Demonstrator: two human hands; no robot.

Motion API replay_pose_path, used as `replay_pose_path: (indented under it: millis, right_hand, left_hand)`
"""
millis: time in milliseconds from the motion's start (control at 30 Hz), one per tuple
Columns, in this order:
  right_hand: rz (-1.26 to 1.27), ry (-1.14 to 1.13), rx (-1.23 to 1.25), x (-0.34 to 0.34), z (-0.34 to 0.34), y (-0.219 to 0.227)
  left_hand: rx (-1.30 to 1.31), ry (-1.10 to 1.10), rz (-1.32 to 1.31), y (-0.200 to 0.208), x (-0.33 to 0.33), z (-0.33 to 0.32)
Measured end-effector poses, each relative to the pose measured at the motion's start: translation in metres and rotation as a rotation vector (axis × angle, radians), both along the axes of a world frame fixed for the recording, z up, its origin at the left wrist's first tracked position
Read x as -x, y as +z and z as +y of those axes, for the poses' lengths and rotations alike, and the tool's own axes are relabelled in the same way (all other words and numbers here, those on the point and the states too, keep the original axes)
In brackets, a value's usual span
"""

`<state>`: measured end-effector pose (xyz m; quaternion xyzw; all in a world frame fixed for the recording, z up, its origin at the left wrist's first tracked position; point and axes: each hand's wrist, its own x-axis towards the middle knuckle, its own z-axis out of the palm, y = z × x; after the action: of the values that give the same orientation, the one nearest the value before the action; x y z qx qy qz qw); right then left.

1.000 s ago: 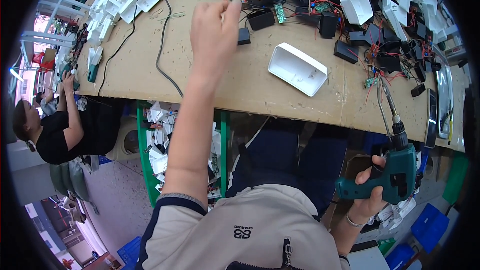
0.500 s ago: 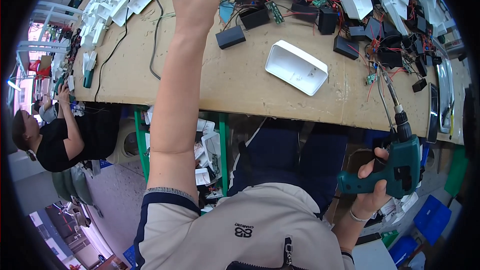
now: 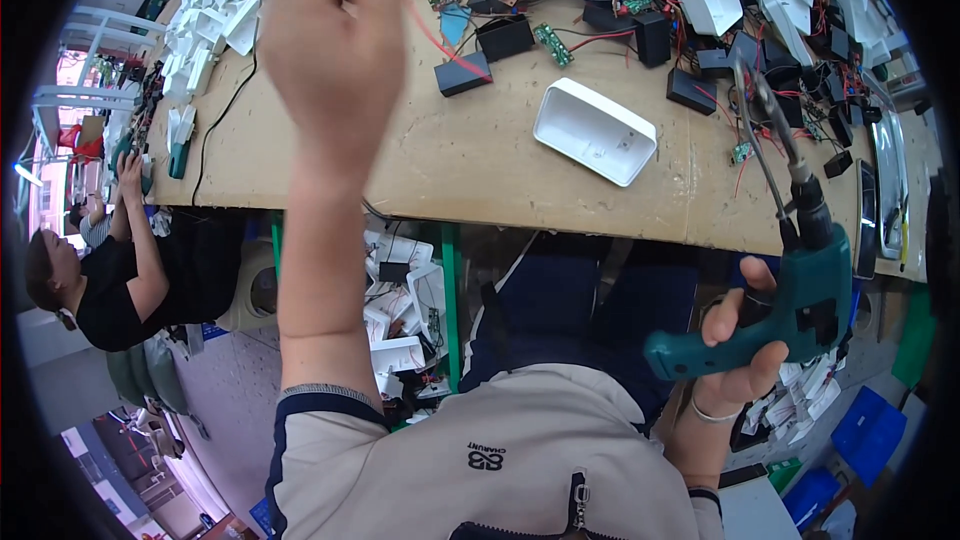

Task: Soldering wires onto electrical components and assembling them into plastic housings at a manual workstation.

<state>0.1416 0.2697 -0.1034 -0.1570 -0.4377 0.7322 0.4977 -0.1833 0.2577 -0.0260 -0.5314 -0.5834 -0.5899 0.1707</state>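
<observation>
My left hand [image 3: 340,50] is raised over the table's far left part, blurred by motion, with its fingertips near the top edge. Its fingers are closed, and a red wire [image 3: 437,35] trails from them toward a black box [image 3: 463,73]. At lower right, my right hand [image 3: 745,325] grips a teal soldering gun [image 3: 810,290]. Its metal tip and thin side tube point up over the table's right part. Between my hands, a white plastic case [image 3: 597,133] lies with its open side up. A small green circuit board [image 3: 553,44] lies beyond it.
Black boxes, circuit boards and red wires are piled at the far right, with a white case [image 3: 709,2] among them. White cases [image 3: 215,25] are heaped at far left. A black cable [image 3: 228,105] crosses the table [image 3: 450,170]. A co-worker [image 3: 120,285] works at left.
My left hand has moved left and closer, with the red wire now trailing from it. The soldering gun in my right hand has risen slightly and shifted, its tip further up.
</observation>
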Motion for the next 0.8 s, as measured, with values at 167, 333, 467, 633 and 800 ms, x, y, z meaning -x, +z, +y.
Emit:
replay_pose_path:
  millis: [167,333,467,633,800]
  right_hand:
    - [0.012,0.164,0.159,0.050,-0.015,0.006]
    - [0.126,0.304,0.236,0.072,-0.018,0.001]
    - [0.333,0.332,0.296,0.072,-0.018,-0.001]
    - [0.134,0.245,0.367,0.059,-0.015,0.008]
    - [0.482,0.322,0.438,0.054,-0.005,0.004]
  left_hand:
    - [0.176,-0.033,-0.050,-0.057,-0.059,-0.014]
    - [0.195,-0.235,-0.356,-0.067,-0.086,-0.019]
    - [0.195,-0.313,-0.382,-0.072,-0.098,-0.020]
    - [0.363,-0.469,-0.245,-0.061,-0.104,-0.031]
    - [0.609,-0.758,-0.698,-0.035,-0.105,-0.043]
